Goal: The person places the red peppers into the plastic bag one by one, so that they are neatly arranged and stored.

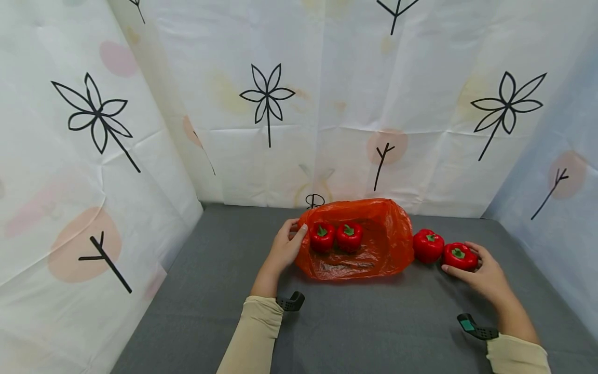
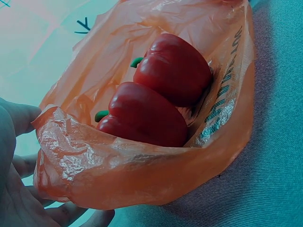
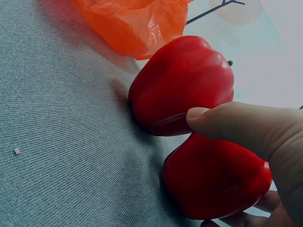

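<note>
An orange-red plastic bag (image 1: 369, 267) lies with its mouth spread wide, and two red bell peppers (image 1: 322, 237) with green stems sit inside its left half. At the bag's left end, my left hand (image 1: 286, 244) holds the rim, the thumb at the edge and the other fingers behind the film. To the right of the bag stand two more bell peppers side by side. My right hand (image 1: 486, 272) grips the outer bell pepper (image 3: 218, 177), thumb across one side and fingers round the other. The inner bell pepper (image 1: 427, 245) sits between it and the bag.
A grey cloth-covered table (image 1: 364, 327) lies under everything. White patterned curtains (image 1: 327, 166) stand along its back and both sides. Each forearm wears a black wrist strap (image 1: 290, 301) by a beige sleeve.
</note>
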`<state>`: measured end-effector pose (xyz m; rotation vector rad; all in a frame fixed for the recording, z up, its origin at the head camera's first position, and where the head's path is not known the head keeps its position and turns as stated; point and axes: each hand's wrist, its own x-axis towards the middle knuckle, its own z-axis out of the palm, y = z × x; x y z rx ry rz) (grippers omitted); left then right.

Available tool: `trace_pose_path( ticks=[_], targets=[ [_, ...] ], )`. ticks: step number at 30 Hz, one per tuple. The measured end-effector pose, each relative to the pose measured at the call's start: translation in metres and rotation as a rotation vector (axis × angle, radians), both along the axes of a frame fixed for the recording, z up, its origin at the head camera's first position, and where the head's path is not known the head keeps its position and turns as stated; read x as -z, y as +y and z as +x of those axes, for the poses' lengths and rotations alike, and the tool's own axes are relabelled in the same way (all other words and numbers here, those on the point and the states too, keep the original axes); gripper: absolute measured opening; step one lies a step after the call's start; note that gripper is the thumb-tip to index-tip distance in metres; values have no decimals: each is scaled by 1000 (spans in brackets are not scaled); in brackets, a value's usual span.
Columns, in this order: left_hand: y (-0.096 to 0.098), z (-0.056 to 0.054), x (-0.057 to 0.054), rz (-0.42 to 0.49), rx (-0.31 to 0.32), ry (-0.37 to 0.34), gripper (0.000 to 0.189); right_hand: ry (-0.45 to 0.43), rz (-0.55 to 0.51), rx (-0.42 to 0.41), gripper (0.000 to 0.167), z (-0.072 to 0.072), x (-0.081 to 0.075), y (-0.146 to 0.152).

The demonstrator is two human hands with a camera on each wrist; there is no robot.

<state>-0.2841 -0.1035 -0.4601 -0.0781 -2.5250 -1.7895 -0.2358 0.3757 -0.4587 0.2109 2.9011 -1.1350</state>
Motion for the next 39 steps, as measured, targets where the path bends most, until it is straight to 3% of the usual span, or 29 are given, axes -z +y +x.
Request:
trace_pose_path(
  ticks=[31, 39],
  targets=[
    [0, 0, 0, 4, 0, 14, 51, -16, 19, 22, 105, -1, 4, 3],
    [0, 1, -1, -1, -8, 6, 52, 27, 23, 54, 102, -2, 4, 1]
  ],
)
